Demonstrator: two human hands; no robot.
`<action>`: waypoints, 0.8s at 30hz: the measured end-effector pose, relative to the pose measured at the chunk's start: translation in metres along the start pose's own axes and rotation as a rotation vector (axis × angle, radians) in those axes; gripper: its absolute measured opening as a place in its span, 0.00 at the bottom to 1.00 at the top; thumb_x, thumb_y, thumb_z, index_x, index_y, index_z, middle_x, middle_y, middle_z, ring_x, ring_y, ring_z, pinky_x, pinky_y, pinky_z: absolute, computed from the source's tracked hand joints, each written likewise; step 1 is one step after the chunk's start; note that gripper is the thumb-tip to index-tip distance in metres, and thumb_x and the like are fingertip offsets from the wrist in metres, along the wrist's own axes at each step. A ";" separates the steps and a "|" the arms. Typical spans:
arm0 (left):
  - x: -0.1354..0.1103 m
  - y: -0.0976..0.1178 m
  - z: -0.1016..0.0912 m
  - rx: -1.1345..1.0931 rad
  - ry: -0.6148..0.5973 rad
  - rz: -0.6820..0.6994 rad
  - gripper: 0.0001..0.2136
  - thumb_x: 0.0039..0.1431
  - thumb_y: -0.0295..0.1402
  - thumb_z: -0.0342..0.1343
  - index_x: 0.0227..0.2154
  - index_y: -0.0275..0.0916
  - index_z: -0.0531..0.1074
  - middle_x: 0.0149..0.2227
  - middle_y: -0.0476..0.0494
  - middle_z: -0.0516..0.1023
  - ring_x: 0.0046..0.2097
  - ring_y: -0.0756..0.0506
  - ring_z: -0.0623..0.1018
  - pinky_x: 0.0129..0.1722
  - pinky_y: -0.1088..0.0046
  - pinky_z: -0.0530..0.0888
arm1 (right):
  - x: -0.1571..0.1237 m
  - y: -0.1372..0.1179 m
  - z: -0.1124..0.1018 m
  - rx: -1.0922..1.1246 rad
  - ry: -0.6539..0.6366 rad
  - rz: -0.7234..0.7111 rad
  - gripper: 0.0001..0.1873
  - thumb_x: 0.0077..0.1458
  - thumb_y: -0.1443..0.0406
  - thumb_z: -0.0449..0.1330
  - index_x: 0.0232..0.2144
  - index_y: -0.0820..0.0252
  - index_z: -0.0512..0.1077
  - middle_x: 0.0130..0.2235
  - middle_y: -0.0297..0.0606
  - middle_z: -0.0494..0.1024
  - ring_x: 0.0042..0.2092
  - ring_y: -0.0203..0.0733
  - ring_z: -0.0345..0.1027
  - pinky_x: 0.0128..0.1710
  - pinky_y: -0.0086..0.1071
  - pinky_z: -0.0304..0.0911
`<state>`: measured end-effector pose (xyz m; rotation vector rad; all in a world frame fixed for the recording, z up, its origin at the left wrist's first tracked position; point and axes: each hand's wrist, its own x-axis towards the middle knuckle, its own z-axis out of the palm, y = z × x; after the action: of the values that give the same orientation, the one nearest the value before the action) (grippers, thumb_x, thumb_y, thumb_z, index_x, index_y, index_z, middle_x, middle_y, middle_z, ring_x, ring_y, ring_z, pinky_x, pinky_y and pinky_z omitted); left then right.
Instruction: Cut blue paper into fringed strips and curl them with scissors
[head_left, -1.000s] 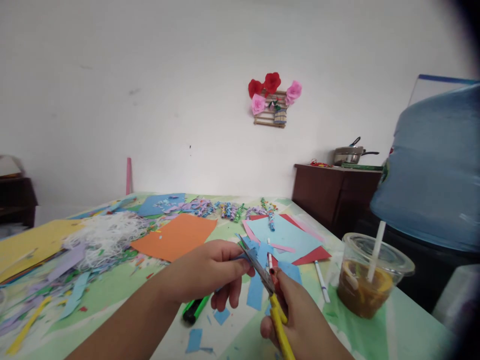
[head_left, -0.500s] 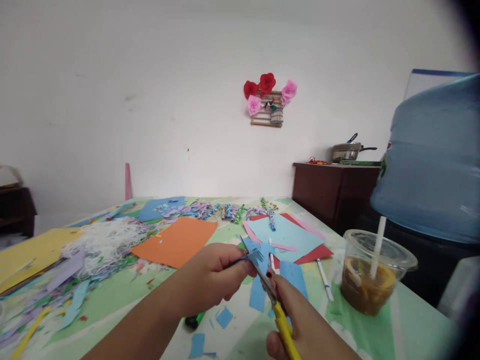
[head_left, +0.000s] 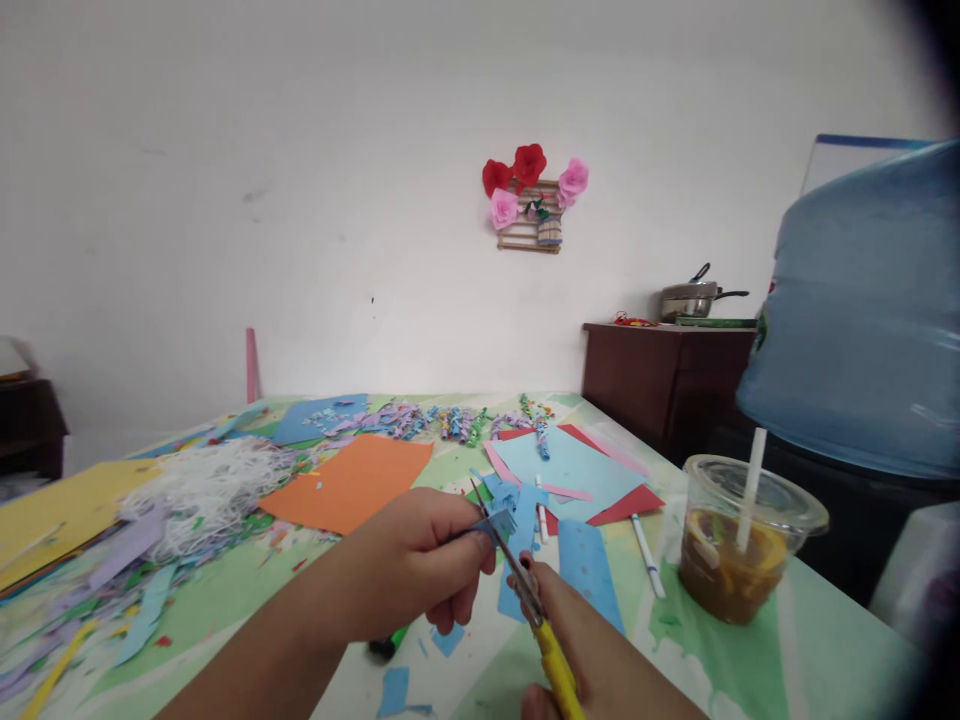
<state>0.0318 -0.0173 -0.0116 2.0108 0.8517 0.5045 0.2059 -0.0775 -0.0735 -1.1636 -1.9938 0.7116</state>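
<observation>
Between the thumb and fingers of my left hand [head_left: 431, 555] is a small piece of blue paper [head_left: 501, 522], its free end sticking out to the right. My right hand [head_left: 574, 625] grips the yellow handles of a pair of scissors [head_left: 553, 660]. The scissors' blades point up and left, apart at the tips and set around the blue paper. Just behind the blades lie small blue paper cuttings [head_left: 499, 488] and blue paper strips [head_left: 589, 562]. Blue scraps [head_left: 394, 690] rest below my left hand, near a black-capped green object [head_left: 386, 645] that is partly hidden.
At the right stands a plastic cup of brown drink [head_left: 739, 560] with a straw. Farther back are an orange sheet [head_left: 356, 480], light-blue [head_left: 577, 475] and red sheets, and curled paper rolls [head_left: 454, 422]. White shredded paper [head_left: 210, 490] is heaped left. A white pen [head_left: 649, 560] lies near the cup.
Both hands have shifted slightly left and down with the paper and scissors. The blades now sit farther apart at the blue piece, and the view has turned a little.
</observation>
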 end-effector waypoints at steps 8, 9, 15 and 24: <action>0.001 0.006 -0.001 0.032 0.036 -0.087 0.08 0.50 0.31 0.43 0.19 0.37 0.62 0.13 0.56 0.66 0.15 0.55 0.65 0.15 0.83 0.62 | -0.001 0.039 0.023 0.079 0.051 -0.101 0.30 0.48 0.56 0.49 0.52 0.61 0.50 0.48 0.45 0.63 0.48 0.49 0.59 0.47 0.39 0.53; 0.002 0.005 -0.002 0.035 0.037 -0.084 0.08 0.50 0.31 0.42 0.19 0.37 0.62 0.13 0.55 0.65 0.15 0.55 0.65 0.15 0.83 0.62 | -0.002 0.046 0.025 0.075 0.052 -0.078 0.32 0.49 0.55 0.48 0.54 0.62 0.48 0.51 0.47 0.60 0.51 0.51 0.56 0.48 0.40 0.52; 0.004 0.002 -0.002 0.068 0.018 -0.023 0.08 0.49 0.31 0.42 0.19 0.37 0.63 0.13 0.55 0.65 0.16 0.54 0.65 0.14 0.84 0.60 | -0.005 0.057 0.032 0.131 0.044 -0.067 0.29 0.53 0.50 0.46 0.53 0.56 0.50 0.52 0.45 0.60 0.52 0.50 0.55 0.49 0.39 0.52; 0.003 0.006 -0.007 0.150 -0.043 -0.024 0.08 0.47 0.29 0.42 0.19 0.38 0.63 0.13 0.55 0.64 0.16 0.54 0.62 0.15 0.82 0.60 | 0.004 0.054 0.035 -0.073 0.093 -0.025 0.35 0.48 0.47 0.45 0.49 0.69 0.52 0.45 0.54 0.64 0.49 0.54 0.57 0.45 0.42 0.54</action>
<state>0.0315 -0.0136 -0.0024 2.1375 0.9087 0.3920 0.2033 -0.0534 -0.1332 -1.1902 -1.9673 0.5663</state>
